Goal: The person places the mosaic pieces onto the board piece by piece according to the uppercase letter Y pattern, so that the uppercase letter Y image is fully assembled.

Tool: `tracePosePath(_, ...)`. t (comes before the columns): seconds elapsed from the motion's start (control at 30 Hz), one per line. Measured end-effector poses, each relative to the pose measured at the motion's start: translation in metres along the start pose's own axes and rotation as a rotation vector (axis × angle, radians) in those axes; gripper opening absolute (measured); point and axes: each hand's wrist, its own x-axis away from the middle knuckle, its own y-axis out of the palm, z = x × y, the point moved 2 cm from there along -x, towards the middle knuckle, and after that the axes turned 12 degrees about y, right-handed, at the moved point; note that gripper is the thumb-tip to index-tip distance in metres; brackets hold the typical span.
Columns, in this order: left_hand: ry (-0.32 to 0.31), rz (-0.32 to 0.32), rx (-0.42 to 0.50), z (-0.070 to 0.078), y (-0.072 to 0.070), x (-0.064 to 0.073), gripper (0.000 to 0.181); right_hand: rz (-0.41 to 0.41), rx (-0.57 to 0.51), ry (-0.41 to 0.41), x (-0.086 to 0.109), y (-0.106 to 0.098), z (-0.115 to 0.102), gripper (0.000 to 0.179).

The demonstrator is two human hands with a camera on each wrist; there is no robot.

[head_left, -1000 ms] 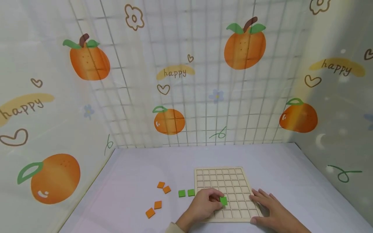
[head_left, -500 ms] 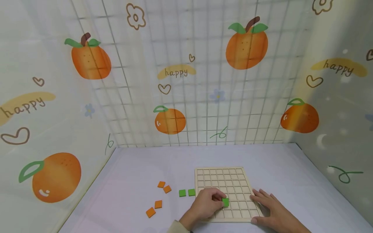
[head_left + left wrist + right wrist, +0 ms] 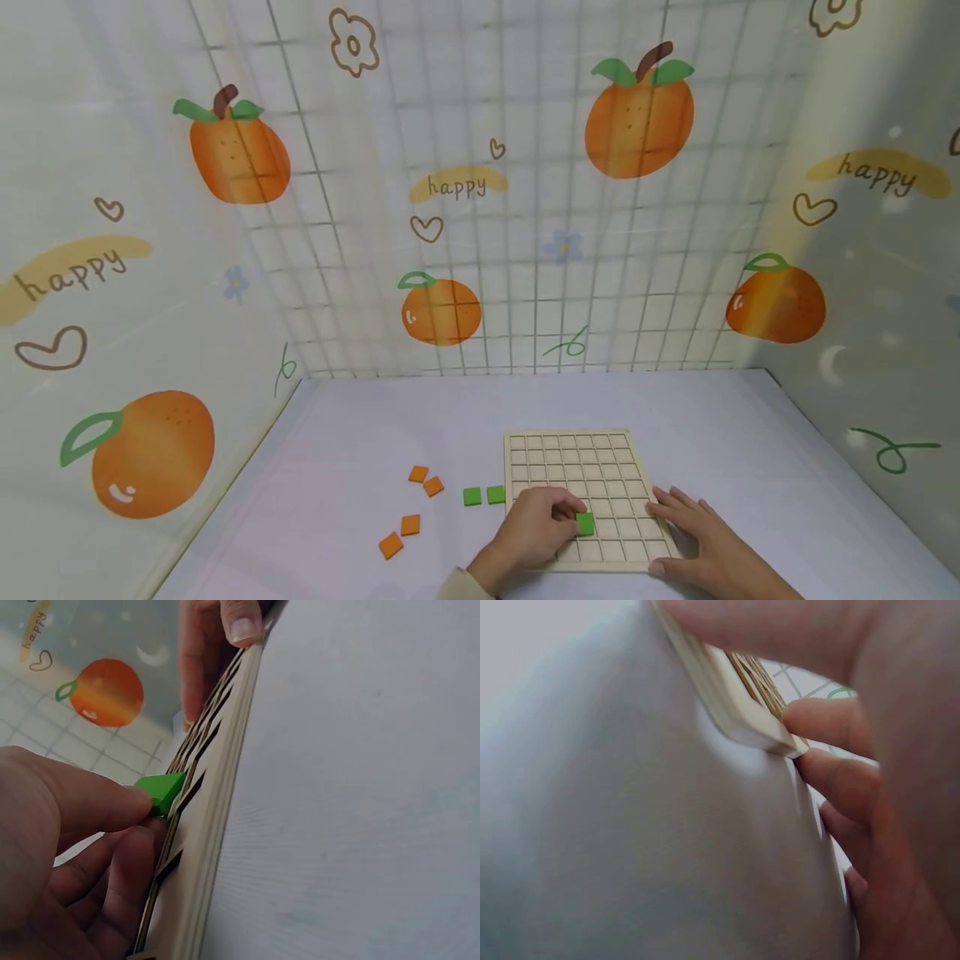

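Note:
My left hand [image 3: 527, 530] pinches a small green square tile [image 3: 586, 524] by its edge, between thumb and fingers. In the left wrist view that green tile [image 3: 160, 792] is tilted, its lower edge right at the grooves of the pale wooden grid board [image 3: 577, 457]. The tile is over the front middle part of the grid. At the board's right side lies my right hand [image 3: 703, 543], fingers spread and relaxed. Its thumb and fingertips touch the board's corner and edge in the right wrist view, where the wooden rim [image 3: 739, 720] shows.
Left of the board lie two green tiles, a nearer one [image 3: 496, 494] and a farther one [image 3: 472, 497]. Several orange tiles [image 3: 410, 525] are scattered further left on the white table [image 3: 337, 425]. A patterned curtain [image 3: 517, 275] encloses the table's back and sides.
My left hand has shifted slightly right and toward me with the green tile, which now looks squarer to the grid. The right hand keeps its place on the board's edge.

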Motion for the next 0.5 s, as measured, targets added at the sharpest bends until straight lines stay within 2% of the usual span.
tracePosePath(0.27, 0.046, -0.018, -0.084, -0.0001, 0.0005, -0.0019, 0.015, 0.002, 0.001, -0.029, 0.0008, 0.0001, -0.0001, 0.083)
tracePosePath(0.5, 0.088, -0.012, -0.120, 0.0023, 0.0011, -0.0023, 0.015, 0.006, 0.008, -0.044, -0.0003, -0.0003, 0.0028, 0.082)
